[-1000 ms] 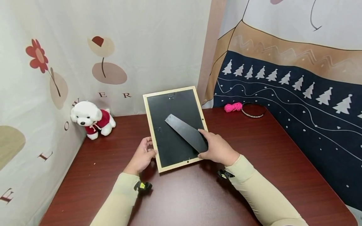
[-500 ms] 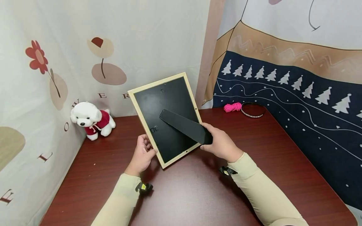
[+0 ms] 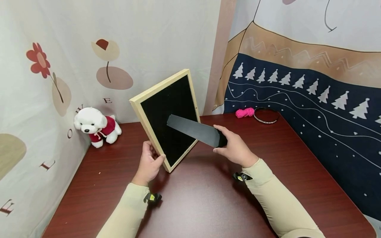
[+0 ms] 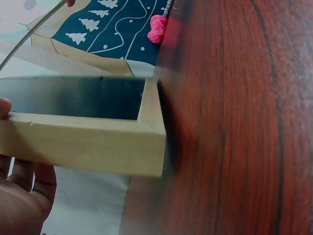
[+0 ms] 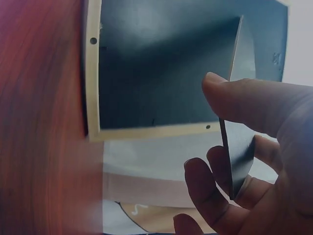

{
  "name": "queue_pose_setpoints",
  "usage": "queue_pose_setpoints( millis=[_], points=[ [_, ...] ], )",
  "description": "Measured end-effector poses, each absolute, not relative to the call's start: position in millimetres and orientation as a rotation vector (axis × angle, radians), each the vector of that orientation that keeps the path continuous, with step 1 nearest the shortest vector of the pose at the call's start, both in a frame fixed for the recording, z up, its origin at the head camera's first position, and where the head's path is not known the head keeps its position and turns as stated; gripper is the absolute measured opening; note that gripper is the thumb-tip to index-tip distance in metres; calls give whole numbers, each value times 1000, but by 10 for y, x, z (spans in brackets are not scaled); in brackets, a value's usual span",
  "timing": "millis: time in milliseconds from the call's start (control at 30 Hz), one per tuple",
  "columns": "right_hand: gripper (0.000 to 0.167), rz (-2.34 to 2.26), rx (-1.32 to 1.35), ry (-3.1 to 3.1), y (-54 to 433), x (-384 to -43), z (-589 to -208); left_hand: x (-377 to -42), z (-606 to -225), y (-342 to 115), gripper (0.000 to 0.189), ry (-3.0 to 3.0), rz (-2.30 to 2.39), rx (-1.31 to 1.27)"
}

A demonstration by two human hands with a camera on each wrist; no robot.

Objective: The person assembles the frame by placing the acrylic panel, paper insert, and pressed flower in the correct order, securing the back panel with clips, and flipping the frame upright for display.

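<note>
A picture frame [image 3: 160, 84] with a pale wooden border and black back stands tilted on the table, its back toward me. My left hand [image 3: 148, 165] grips its left side near the lower corner, thumb on the near face. From the middle of the back a black easel leg [image 3: 193, 129] sticks out to the right. My right hand [image 3: 236, 147] holds the free end of that leg between thumb and fingers. In the right wrist view the leg [image 5: 239, 147] stands well away from the black backing [image 5: 161, 63]. The front of the frame is hidden.
A white plush dog [image 3: 95, 124] in a red top sits at the table's back left. Pink yarn [image 3: 245, 113] and a dark headband [image 3: 266, 122] lie at the back right. Printed cloths [image 3: 172, 39] hang behind the dark red table [image 3: 196, 205].
The frame has been raised more upright and turned, its top moving left and its right edge swinging away. The easel leg now stands farther out from the back, the right hand moving slightly right with it.
</note>
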State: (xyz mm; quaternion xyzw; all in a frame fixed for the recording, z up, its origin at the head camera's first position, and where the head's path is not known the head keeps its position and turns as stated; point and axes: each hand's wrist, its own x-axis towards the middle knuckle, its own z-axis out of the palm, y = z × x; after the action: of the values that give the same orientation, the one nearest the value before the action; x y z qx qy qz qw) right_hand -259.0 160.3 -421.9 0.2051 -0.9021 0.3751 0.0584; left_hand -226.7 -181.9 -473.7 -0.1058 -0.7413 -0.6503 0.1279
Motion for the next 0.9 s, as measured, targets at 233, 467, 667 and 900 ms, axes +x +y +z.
queue_pose_setpoints(
  millis=[233, 467, 667, 900],
  points=[
    [93, 1183, 606, -2763, 1664, -2629, -4233, -2226, -4718, -1798, 48, -2196, -1898, -270],
    [95, 1168, 610, -2795, 1721, -2688, -4266, -2205, -4710, -1772, 43, -2190, -1871, -307],
    [93, 1177, 602, -2817, 1760, -2718, -4289, -2184, -4704, -1740, 42, -2197, -1849, -347],
    [93, 1203, 613, -2810, 1793, -2727, -4289, -2161, -4684, -1719, 42, -2206, -1759, -379]
  ],
)
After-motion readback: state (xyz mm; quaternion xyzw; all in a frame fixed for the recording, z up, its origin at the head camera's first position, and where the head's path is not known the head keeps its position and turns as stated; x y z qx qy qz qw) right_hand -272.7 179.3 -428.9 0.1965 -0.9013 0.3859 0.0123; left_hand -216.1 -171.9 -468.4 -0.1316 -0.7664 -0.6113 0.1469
